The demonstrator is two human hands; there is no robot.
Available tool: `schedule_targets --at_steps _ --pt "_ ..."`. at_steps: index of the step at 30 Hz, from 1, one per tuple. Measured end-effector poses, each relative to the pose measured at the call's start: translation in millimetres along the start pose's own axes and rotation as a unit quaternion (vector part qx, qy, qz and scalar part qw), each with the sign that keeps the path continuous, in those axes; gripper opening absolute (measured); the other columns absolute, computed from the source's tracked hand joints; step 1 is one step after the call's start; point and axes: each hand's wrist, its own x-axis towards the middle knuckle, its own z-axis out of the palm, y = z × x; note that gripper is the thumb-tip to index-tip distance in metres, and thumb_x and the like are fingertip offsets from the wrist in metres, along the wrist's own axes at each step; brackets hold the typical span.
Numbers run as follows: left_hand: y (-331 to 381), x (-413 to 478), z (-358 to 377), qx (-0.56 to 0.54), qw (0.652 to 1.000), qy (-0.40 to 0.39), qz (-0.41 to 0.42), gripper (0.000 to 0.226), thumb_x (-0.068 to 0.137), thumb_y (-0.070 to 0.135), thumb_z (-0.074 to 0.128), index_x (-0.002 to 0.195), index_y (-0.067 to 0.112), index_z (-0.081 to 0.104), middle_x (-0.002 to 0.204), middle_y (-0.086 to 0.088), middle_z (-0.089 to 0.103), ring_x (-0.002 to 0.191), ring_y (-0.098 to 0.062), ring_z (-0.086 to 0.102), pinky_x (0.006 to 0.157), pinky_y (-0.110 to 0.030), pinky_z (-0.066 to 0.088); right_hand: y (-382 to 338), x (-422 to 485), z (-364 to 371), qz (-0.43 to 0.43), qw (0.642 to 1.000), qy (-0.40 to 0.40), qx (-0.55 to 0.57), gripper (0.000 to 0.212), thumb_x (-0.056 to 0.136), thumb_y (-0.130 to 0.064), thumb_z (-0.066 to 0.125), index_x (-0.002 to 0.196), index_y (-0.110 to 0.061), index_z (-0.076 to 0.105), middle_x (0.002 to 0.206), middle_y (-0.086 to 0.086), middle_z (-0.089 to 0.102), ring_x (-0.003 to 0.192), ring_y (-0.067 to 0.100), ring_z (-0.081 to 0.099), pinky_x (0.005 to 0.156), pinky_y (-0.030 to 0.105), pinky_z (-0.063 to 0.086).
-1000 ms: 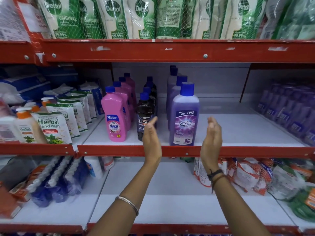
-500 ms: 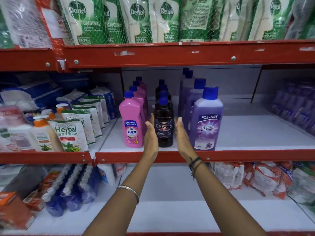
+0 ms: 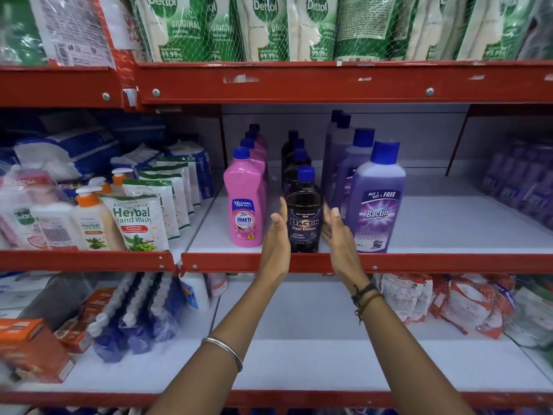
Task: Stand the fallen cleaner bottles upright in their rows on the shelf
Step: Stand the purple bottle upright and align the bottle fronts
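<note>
Both hands slid left since before; our left hand (image 3: 276, 235) and right hand (image 3: 336, 232), spread, flank the dark plastic Bactin floor-cleaner bottle (image 3: 303, 223) at the shelf (image 3: 419, 262) front edge — a nudge topples it off.

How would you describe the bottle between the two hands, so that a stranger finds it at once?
On the middle red shelf, three rows of bottles stand upright. The dark Bactin bottle fronts the centre row, flanked by the left hand and right hand. Unlike the pink bottle and purple bottle beside it, it is nearly black.

Pink bottle (image 3: 246, 202), black bottle (image 3: 303, 223), purple bottle (image 3: 377, 202); blue caps.
</note>
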Motion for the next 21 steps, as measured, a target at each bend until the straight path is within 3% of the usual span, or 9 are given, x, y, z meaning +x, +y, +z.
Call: schedule_targets --at_steps 5,7,8,10,12,13,16,19,21 --pt "4.2 -5.9 -2.0 0.016 1.0 0.002 -0.011 0.087 0.053 0.093 0.002 0.133 0.062 0.012 0.157 0.008 0.019 0.144 -0.021 0.021 0.116 -0.056 0.023 -6.5 -7.0 -1.2 -0.009 1.0 -0.008 -0.005 0.03 0.095 -0.053 0.02 0.101 -0.066 0.046 0.101 -0.037 0.054 0.094 -0.019 0.054 0.081 0.007 0.041" --pt "8.5 -10.4 -1.4 0.014 1.0 0.007 -0.01 0.089 0.054 0.093 0.003 0.135 0.059 0.014 0.157 0.008 0.02 0.144 -0.02 0.021 0.117 -0.053 0.022 -6.2 -10.7 -1.1 -0.009 1.0 -0.016 0.016 0.037 0.094 -0.055 0.018 0.125 -0.054 0.038 0.123 -0.029 0.051 0.113 -0.014 0.05 0.095 0.01 0.039" --pt "9.7 -14.2 -1.8 0.014 1.0 0.021 -0.005 0.089 0.056 0.092 0.003 0.136 0.056 0.017 0.157 0.007 0.022 0.143 -0.018 0.022 0.117 -0.049 0.021 -3.1 -13.2 1.4 -0.015 1.0 -0.006 0.013 0.049 0.093 -0.058 0.017 0.137 -0.044 0.032 0.139 -0.021 0.042 0.129 -0.005 0.041 0.109 0.019 0.032" --pt "8.0 -20.9 -4.4 -0.009 0.995 0.093 0.018 0.082 0.068 0.084 0.006 0.138 0.047 0.025 0.152 0.004 0.033 0.138 -0.011 0.032 0.115 -0.036 0.026 1.7 -21.4 9.7 -0.046 0.995 0.085 -0.028 0.063 0.092 -0.059 0.019 0.146 -0.028 0.026 0.152 -0.01 0.028 0.139 0.002 0.024 0.118 0.034 0.019" --pt "3.5 -21.7 -15.1 -0.049 0.978 0.194 0.057 0.068 0.084 0.068 0.015 0.14 0.033 0.033 0.145 0.006 0.041 0.125 0.007 0.04 0.103 -0.011 0.032 3.3 -28.7 20.9 -0.123 0.979 0.159 -0.027 0.064 0.09 -0.057 0.023 0.142 -0.021 0.035 0.145 -0.008 0.034 0.134 -0.002 0.03 0.115 0.028 0.023" --pt "2.1 -18.4 -24.8 -0.056 0.969 0.232 0.07 0.061 0.09 0.057 0.017 0.141 0.027 0.034 0.141 0.009 0.04 0.116 0.019 0.04 0.091 0.0 0.033 2.9 -31.2 28.1 -0.164 0.973 0.159 -0.027 0.065 0.089 -0.058 0.023 0.139 -0.02 0.039 0.143 -0.007 0.038 0.132 -0.006 0.032 0.113 0.021 0.024" --pt "0.6 -0.7 -56.2 -0.066 0.968 0.234 0.054 0.05 0.098 0.039 0.015 0.143 0.023 0.029 0.138 0.01 0.031 0.1 0.025 0.039 0.071 0.005 0.038 -3.0 -33.2 54.8 -0.2 0.979 0.041 -0.025 0.071 0.088 -0.066 0.02 0.137 -0.02 0.043 0.142 -0.009 0.043 0.132 -0.007 0.035 0.111 0.014 0.026" --pt "3.7 16.3 -80.0 -0.073 0.986 0.152 0.011 0.057 0.095 0.048 0.009 0.144 0.025 0.025 0.143 0.003 0.036 0.104 0.009 0.048 0.072 -0.004 0.045 -11.1 -20.6 84.4 -0.079 0.994 -0.07 -0.009 0.068 0.09 -0.064 0.019 0.145 -0.026 0.027 0.153 -0.009 0.029 0.135 -0.007 0.025 0.116 0.02 0.02" --pt "7.8 18.7 -87.5 -0.052 0.993 0.105 0.004 0.071 0.084 0.059 0.007 0.145 0.025 0.023 0.138 0.007 0.042 0.1 0.015 0.051 0.07 -0.002 0.044 -15.9 -6.4 101.1 -0.028 0.997 -0.075 -0.001 0.072 0.088 -0.064 0.016 0.148 -0.025 0.019 0.156 -0.006 0.024 0.137 -0.001 0.022 0.116 0.026 0.016"
